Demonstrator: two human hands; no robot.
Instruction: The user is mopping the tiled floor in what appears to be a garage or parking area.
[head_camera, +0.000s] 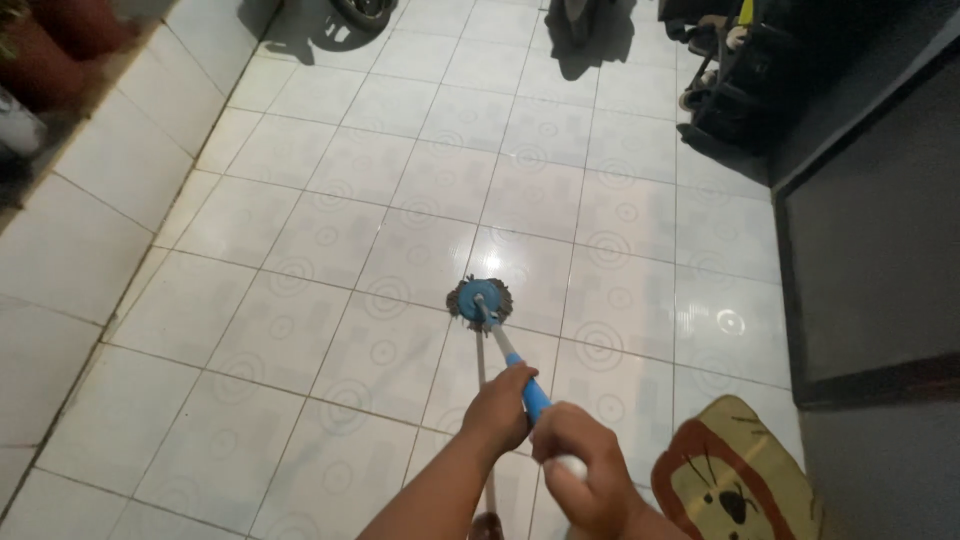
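Blue mop is pressing tiled floor at 12 o'clock; left hand and right hand are both clamping fingers on its handle; keeping strokes overlapping seems wise.

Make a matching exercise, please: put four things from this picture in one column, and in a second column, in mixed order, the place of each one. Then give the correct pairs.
Things:
1. mop head
2. left hand
3. right hand
4. mat with a lion picture

Places:
A. at the top end of the mop handle, nearest the camera
B. flat on the white tiled floor, in the middle of the picture
C. at the lower right, beside the dark doorway
D. around the blue grip, lower on the handle than the other hand

Pairs: 1-B, 2-D, 3-A, 4-C
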